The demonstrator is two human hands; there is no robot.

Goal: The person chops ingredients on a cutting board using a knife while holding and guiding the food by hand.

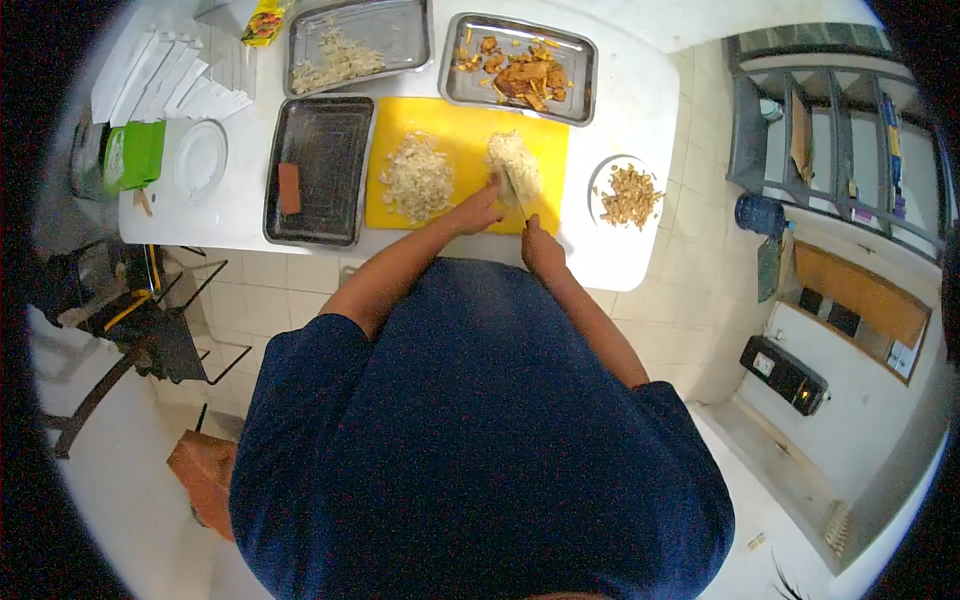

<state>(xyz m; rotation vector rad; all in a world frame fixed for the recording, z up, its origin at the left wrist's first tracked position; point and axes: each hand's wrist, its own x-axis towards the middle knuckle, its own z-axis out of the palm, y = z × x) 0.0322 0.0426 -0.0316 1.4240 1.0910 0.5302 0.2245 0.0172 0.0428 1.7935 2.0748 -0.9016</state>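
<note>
A knife (515, 192) is in my right hand (541, 247), the fingers closed round its handle. Its blade slants up and left over the yellow cutting board (468, 115), against a pile of finely chopped pale food (513, 155). My left hand (478, 211) is beside the blade, fingers stretched toward it and apart; whether they touch the blade is too small to tell. Left of that pile lies a second, coarser heap of pale chopped pieces (416, 178) on the same board.
Right of the board stands a plate of brown chopped pieces (628, 195). Behind is a metal tray (590, 100) of browned food, beside another tray (410, 55) with pale shreds. A dark tray (320, 200) holds a reddish-brown block (289, 188). A white plate (201, 158) sits further left.
</note>
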